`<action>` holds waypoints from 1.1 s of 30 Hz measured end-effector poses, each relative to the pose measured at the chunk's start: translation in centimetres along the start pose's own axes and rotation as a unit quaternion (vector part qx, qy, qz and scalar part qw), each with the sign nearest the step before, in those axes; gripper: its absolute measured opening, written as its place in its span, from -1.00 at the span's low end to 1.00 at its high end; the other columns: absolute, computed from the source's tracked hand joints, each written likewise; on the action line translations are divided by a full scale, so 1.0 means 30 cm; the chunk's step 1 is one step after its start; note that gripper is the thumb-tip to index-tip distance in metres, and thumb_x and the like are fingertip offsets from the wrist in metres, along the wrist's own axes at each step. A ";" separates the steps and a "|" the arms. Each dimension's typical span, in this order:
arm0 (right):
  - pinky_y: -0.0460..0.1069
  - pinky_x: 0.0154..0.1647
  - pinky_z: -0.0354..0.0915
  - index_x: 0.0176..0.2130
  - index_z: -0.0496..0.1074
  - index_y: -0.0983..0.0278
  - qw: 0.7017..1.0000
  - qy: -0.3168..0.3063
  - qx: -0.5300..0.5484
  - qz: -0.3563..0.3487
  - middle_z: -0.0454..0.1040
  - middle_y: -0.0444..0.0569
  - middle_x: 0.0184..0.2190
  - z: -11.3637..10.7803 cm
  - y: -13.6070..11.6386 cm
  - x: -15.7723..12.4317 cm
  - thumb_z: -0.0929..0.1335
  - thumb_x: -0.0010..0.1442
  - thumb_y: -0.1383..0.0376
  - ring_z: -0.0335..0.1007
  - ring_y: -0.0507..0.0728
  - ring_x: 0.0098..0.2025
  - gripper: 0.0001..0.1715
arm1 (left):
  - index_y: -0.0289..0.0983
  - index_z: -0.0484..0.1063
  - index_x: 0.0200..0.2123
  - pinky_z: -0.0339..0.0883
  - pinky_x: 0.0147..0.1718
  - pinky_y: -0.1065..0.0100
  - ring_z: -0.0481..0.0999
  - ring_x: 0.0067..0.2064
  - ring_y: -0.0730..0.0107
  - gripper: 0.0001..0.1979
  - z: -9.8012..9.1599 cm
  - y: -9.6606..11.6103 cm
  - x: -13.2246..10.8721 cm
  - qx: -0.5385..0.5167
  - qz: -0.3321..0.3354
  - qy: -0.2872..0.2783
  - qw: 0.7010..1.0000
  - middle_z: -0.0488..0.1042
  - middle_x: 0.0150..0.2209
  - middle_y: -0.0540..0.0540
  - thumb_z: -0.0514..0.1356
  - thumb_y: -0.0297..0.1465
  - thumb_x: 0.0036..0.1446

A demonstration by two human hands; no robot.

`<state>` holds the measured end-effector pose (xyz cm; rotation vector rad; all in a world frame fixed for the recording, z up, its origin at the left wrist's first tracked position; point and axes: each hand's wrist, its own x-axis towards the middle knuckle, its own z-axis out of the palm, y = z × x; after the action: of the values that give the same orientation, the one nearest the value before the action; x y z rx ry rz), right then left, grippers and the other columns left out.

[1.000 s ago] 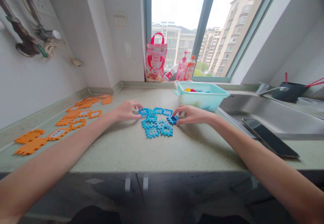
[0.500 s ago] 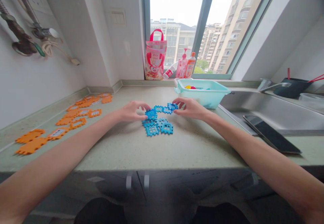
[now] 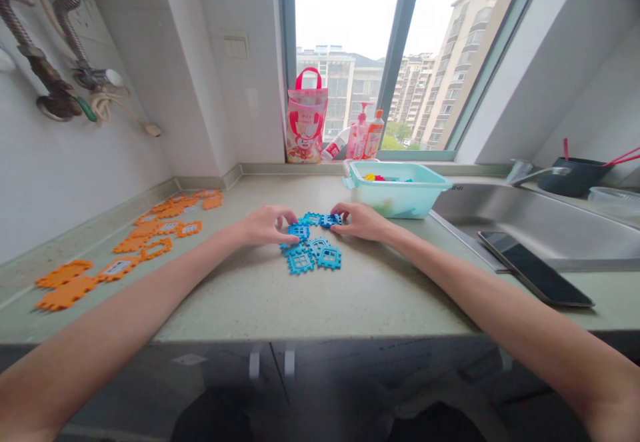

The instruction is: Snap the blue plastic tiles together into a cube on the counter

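left hand pinches a blue tile; right hand pinches another tile. align edge teeth squarely, press flat on counter, avoid shifting near tiles.

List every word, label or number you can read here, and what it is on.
None can be read.
Pink bag on the sill: printed design, lettering blurred.
Bottles beside it: labels too small.
Orange pieces: white labels, illegible.
Phone: dark screen.
Blue pieces: no text seen.

Pale green countertop, white walls, big window with daylight, steel sink right
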<state>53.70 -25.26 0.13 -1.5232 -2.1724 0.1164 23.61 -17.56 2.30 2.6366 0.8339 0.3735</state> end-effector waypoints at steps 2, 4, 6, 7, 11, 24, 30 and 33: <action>0.00 -0.20 0.32 -0.05 0.55 0.22 1.000 0.000 -0.006 0.007 0.62 -0.04 -0.25 -0.004 -0.011 0.004 0.52 0.15 0.13 0.52 0.14 -0.25 -0.61 | -0.24 0.57 0.00 0.34 -0.20 0.29 0.54 -0.21 0.25 -0.40 0.003 -0.005 -0.001 -0.007 0.007 -0.001 1.000 0.62 -0.13 -0.13 0.40 0.01 -0.02; -0.01 -0.22 0.31 -0.05 0.54 0.22 1.000 0.002 -0.022 0.008 0.62 -0.04 -0.27 -0.014 -0.017 0.004 0.51 0.13 0.15 0.52 0.14 -0.27 -0.61 | -0.24 0.55 0.01 0.34 -0.20 0.30 0.53 -0.21 0.27 -0.39 0.003 -0.008 -0.004 -0.016 0.012 -0.001 1.000 0.62 -0.11 -0.12 0.41 -0.01 -0.04; 0.00 -0.20 0.32 -0.04 0.55 0.21 0.999 0.017 -0.043 0.006 0.61 -0.04 -0.28 -0.031 -0.020 -0.001 0.51 0.13 0.16 0.52 0.15 -0.27 -0.60 | -0.24 0.55 -0.01 0.33 -0.21 0.31 0.52 -0.22 0.28 -0.42 -0.001 -0.009 -0.007 -0.019 0.009 -0.002 1.000 0.62 -0.11 -0.11 0.42 -0.02 -0.03; 0.01 -0.18 0.33 -0.03 0.55 0.21 0.998 0.032 -0.051 0.003 0.62 -0.04 -0.27 -0.043 -0.024 -0.007 0.50 0.13 0.17 0.52 0.15 -0.27 -0.60 | -0.24 0.56 -0.03 0.33 -0.21 0.31 0.52 -0.22 0.28 -0.44 -0.004 -0.010 -0.008 -0.015 0.009 -0.003 1.000 0.62 -0.11 -0.10 0.41 -0.02 -0.02; 0.02 -0.14 0.36 0.00 0.55 0.21 0.997 0.060 -0.007 -0.050 0.62 -0.05 -0.23 -0.100 -0.071 -0.056 0.49 0.15 0.19 0.53 0.14 -0.23 -0.59 | -0.21 0.61 -0.09 0.31 -0.21 0.31 0.51 -0.17 0.25 -0.49 -0.014 -0.012 -0.011 0.010 0.022 -0.011 1.000 0.62 -0.13 -0.09 0.40 -0.01 -0.01; 0.03 -0.07 0.37 -0.02 0.53 0.19 0.984 -0.108 0.002 -0.144 0.61 -0.02 -0.15 -0.119 -0.195 -0.132 0.51 0.16 0.10 0.53 0.18 -0.16 -0.58 | -0.27 0.56 -0.13 0.22 -0.35 0.35 0.43 -0.32 0.33 -0.49 -0.018 0.036 -0.027 0.006 -0.019 -0.066 0.998 0.50 -0.33 -0.02 0.37 -0.04 -0.06; 0.03 -0.12 0.37 -0.01 0.48 0.19 0.988 -0.105 -0.023 -0.111 0.61 -0.01 -0.16 -0.096 -0.227 -0.148 0.54 0.10 0.06 0.54 0.20 -0.17 -0.48 | -0.27 0.55 -0.13 0.28 -0.24 0.31 0.46 -0.23 0.26 -0.51 -0.046 0.031 -0.036 0.035 -0.009 0.009 0.999 0.54 -0.23 -0.09 0.36 -0.09 -0.07; 0.02 -0.15 0.37 -0.03 0.49 0.20 0.989 -0.096 -0.013 -0.114 0.61 -0.03 -0.21 -0.093 -0.217 -0.147 0.52 0.11 0.14 0.52 0.17 -0.23 -0.55 | -0.24 0.56 -0.12 0.29 -0.21 0.32 0.48 -0.22 0.28 -0.50 -0.084 0.035 -0.061 0.019 0.001 -0.063 0.998 0.56 -0.23 -0.06 0.38 -0.05 -0.07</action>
<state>50.43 -32.26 3.28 -1.3108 -2.4931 0.1640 21.81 -18.82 4.74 2.6647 0.8056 0.1902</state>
